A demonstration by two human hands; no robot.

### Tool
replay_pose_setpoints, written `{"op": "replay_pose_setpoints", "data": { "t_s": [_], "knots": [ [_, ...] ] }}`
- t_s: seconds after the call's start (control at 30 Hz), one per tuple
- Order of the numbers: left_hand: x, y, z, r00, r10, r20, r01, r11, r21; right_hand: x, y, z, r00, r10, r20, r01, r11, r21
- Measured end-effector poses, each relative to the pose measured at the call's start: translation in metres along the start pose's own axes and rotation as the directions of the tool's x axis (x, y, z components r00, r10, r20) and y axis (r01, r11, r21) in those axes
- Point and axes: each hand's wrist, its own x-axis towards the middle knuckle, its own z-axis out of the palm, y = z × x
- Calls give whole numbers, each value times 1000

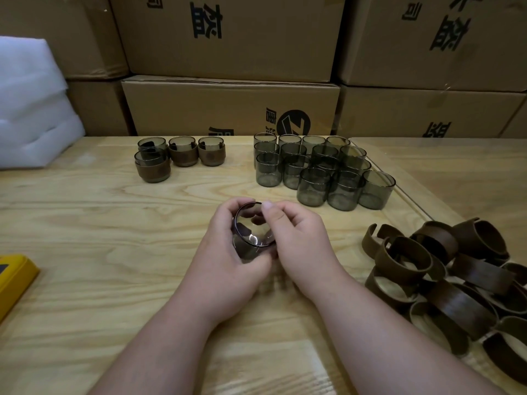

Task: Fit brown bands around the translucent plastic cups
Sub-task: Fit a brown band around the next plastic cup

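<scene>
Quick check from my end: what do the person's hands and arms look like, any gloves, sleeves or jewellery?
Both are bare: no gloves, rings, watch or bracelets on the left hand or right hand. No sleeves show along either forearm up to the frame edge. Fingernails are short and unpainted.

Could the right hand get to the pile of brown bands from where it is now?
Probably yes: the pile of brown bands lies on the right hand's side with bare table between, but its fingers first must release the cup.

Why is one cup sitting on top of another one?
Far left among the finished cups, one banded cup looks perched on another instead of standing on the table. Nothing looks spilled or broken.
</scene>
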Motion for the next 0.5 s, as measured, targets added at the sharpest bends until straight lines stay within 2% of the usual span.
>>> {"op": "replay_pose_setpoints", "data": {
  "t_s": [0.2,0.37,0.5],
  "knots": [
    [1,-1,0,1000,11,28,-9,998,-55,0,-1,1,1000,4,-25,-3,999,37],
    [1,-2,0,999,-5,33,8,997,-81,0,-2,0,999,40,23,-43,982,186],
    [1,-4,-1,999,-13,49,15,999,-31,1,-2,0,997,66,45,-74,974,216]
  ]
}}
